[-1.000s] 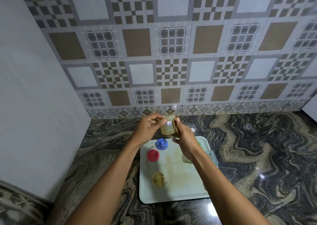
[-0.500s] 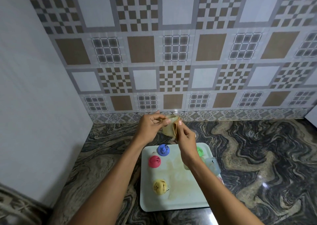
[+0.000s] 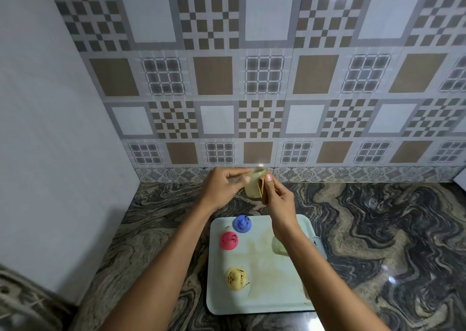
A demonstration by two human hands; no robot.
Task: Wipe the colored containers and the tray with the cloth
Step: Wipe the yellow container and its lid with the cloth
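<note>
Both hands were raised above the far end of the tray [image 3: 262, 303]. Left hand [image 3: 222, 188] pinched a small pale, see-through container [image 3: 253, 184] between thumb and fingertips, holding it in the air near the tiled wall. Right hand [image 3: 278, 199] was closed on a folded brown cloth [image 3: 263, 192], pressing it against the container's side.

That grip looked light, so a firm rub from the cloth could probably twist or knock the container loose; it would likely fall onto the tray or the marble counter [image 3: 378, 229]. A drop might also strike the lids below.

On the tray lay a blue lid [image 3: 241, 224], a pink lid [image 3: 228, 240] and a yellow lid [image 3: 236, 278], each smeared with dark marks. Another pale container [image 3: 277, 245] stood on the tray's right side, partly hidden by the right forearm. Yellowish stains showed across the tray's middle, so it looked unwiped.
</note>
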